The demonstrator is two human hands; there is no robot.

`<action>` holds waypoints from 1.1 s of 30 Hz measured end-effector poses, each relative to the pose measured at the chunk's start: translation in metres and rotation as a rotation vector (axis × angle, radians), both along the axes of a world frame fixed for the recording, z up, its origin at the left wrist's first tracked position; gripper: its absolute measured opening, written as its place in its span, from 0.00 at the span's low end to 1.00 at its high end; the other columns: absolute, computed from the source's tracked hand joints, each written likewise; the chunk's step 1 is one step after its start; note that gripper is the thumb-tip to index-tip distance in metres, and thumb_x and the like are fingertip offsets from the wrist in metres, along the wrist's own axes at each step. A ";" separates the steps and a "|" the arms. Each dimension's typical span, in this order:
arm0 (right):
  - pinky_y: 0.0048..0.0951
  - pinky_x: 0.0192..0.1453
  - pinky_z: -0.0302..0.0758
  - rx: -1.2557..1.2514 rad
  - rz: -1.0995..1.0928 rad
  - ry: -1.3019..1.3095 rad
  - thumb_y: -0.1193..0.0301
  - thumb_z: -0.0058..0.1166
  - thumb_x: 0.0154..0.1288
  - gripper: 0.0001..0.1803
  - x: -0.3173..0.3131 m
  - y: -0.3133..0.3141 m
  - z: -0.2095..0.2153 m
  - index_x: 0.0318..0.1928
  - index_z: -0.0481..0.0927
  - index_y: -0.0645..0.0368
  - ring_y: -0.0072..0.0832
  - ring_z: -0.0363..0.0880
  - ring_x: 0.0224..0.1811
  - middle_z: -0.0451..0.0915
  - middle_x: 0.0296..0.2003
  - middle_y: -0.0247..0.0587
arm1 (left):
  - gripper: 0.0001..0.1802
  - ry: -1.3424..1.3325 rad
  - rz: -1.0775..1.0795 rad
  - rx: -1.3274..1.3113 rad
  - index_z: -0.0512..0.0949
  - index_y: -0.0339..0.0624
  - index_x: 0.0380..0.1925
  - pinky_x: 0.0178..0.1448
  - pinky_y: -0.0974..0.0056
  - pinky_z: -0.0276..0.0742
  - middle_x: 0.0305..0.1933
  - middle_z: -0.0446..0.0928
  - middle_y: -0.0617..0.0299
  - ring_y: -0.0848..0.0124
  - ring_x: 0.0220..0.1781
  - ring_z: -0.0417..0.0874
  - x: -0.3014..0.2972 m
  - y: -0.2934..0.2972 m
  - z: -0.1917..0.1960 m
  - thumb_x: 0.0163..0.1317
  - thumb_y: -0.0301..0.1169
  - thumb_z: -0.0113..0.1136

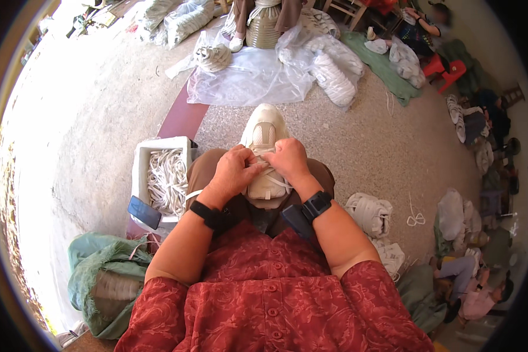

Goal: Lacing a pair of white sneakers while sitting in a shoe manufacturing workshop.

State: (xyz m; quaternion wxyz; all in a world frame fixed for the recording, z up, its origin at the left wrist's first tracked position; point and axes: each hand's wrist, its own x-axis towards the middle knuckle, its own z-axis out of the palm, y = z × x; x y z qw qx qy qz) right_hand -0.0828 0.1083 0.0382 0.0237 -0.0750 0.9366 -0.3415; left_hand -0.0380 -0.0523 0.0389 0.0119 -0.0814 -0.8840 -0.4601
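Shoe [264, 124], off-white, top side up, rounded toe pointing away, beige mesh panel [264, 135], directly under both hands. Left hand [234, 168], right hand [288, 159]: fingertips narrowed, pinching pale laces [277, 180]; can't tell which strands.

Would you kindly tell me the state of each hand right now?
Left hand: closed, fingers pinched, seemingly on the lace of the cream shoe.
Right hand: closed, fingers curled, seemingly on the same lace.

The shoe [264, 134] looks matt, the plastic sheet [249, 81] glossy, the floor [358, 149] rough, the green sack [95, 261] coarse cloth.
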 end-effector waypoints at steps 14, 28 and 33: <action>0.32 0.42 0.70 -0.448 0.212 -0.059 0.76 0.65 0.40 0.19 0.006 0.031 -0.027 0.33 0.68 0.60 0.34 0.70 0.35 0.70 0.31 0.41 | 0.05 -0.317 -0.047 1.139 0.73 0.41 0.21 0.44 0.74 0.65 0.29 0.71 0.68 0.77 0.34 0.71 0.006 -0.025 -0.012 0.55 0.23 0.55; 0.31 0.41 0.71 -0.341 0.117 -0.016 0.75 0.62 0.44 0.17 0.031 0.037 -0.008 0.35 0.69 0.60 0.34 0.72 0.38 0.72 0.34 0.43 | 0.08 0.096 -0.026 0.072 0.77 0.32 0.29 0.33 0.68 0.71 0.23 0.73 0.61 0.74 0.27 0.75 0.012 -0.021 0.001 0.47 0.26 0.60; 0.37 0.44 0.71 -0.164 0.196 0.165 0.73 0.62 0.46 0.17 0.052 0.045 0.006 0.36 0.70 0.60 0.43 0.72 0.42 0.73 0.36 0.47 | 0.10 0.140 -0.047 -0.065 0.77 0.33 0.27 0.38 0.61 0.73 0.27 0.76 0.49 0.60 0.30 0.77 0.009 -0.024 0.002 0.45 0.28 0.60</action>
